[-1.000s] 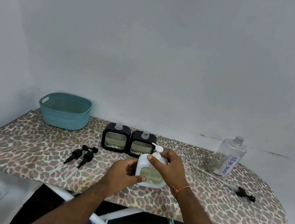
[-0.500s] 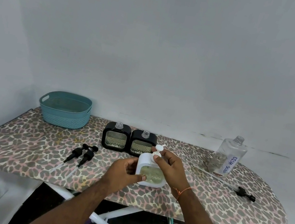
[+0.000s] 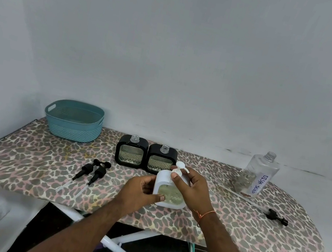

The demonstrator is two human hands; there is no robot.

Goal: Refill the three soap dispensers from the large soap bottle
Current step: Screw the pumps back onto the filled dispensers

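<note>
Both hands are at the white dispenser (image 3: 169, 189), which stands on the leopard-print ironing board (image 3: 28, 159) near its front edge. The left hand (image 3: 137, 194) grips its left side, thumb across the front window, as it did a second ago. The right hand (image 3: 190, 188) pinches the collar of the white pump (image 3: 179, 168); its fingers have shifted slightly round the collar since the earlier frame, and the pump head now points right.

The teal basket (image 3: 74, 120) sits at the back left. The large soap bottle (image 3: 257, 175), uncapped and nearly drained, stands at the back right. Two black dispensers (image 3: 146, 155) stand side by side behind the white one, necks open. Two black pumps (image 3: 91, 171) lie left, a third black pump (image 3: 275, 217) right.
</note>
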